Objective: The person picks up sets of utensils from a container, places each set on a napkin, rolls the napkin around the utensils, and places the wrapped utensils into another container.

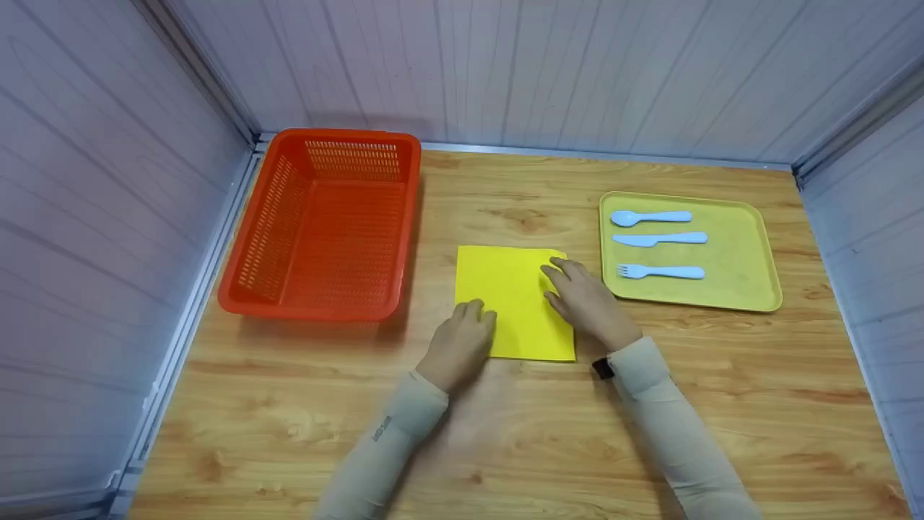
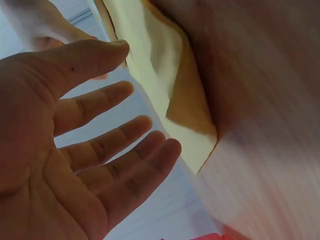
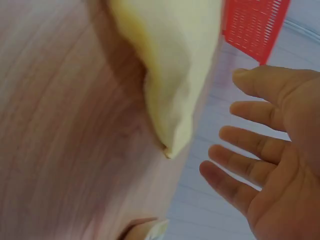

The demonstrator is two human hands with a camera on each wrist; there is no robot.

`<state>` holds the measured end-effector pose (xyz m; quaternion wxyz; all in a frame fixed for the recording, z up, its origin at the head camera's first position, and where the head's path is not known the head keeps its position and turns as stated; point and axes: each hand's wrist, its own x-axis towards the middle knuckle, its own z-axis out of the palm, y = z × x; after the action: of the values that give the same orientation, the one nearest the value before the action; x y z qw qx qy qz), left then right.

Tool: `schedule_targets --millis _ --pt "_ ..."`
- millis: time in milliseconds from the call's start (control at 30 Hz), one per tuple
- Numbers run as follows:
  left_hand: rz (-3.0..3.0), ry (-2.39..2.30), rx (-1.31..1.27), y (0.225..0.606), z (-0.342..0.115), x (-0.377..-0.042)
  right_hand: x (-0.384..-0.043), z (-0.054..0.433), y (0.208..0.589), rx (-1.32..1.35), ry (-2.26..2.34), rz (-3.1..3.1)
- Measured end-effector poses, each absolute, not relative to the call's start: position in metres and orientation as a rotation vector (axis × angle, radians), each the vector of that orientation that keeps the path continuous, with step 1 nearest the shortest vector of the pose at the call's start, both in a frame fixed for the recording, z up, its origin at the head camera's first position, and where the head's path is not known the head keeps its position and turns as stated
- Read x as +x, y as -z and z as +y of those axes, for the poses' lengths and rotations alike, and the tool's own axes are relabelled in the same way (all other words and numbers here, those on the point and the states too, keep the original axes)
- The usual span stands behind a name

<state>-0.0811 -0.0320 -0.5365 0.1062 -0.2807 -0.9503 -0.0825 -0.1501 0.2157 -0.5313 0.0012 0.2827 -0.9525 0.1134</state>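
A square yellow cloth (image 1: pixel 523 325) lies on the wooden table between the two hands. At its lower left edge is my left hand (image 1: pixel 457 345), fingers reaching over the cloth. My right hand (image 1: pixel 588 302) is over the cloth's upper right side with its fingers spread. In the left wrist view, the left hand (image 2: pixel 85 150) has loosely extended fingers and an empty palm, beside a lifted or folded corner of the cloth (image 2: pixel 152 45). The right wrist view shows the right hand (image 3: pixel 280 145) likewise holding nothing, with the cloth's rumpled edge (image 3: pixel 175 85) near it.
To the left stands a red plastic basket (image 1: pixel 346 245) with slotted sides. On the right, a yellow tray (image 1: pixel 740 260) carries a light blue spoon (image 1: pixel 653 217), knife (image 1: pixel 660 239) and fork (image 1: pixel 664 272). Panel walls (image 1: pixel 505 72) border the table at the back and sides.
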Motion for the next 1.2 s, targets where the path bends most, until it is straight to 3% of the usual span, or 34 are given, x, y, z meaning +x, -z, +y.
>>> schedule_targets --millis 500,1200 --pt "-2.939 0.252 -0.769 0.545 -0.028 -0.074 -0.166 0.214 0.55 0.999 -0.478 -3.063" --pt "-2.957 0.234 -0.755 0.544 -0.033 -0.084 -0.166 0.217 0.547 0.902 -0.466 -3.13"
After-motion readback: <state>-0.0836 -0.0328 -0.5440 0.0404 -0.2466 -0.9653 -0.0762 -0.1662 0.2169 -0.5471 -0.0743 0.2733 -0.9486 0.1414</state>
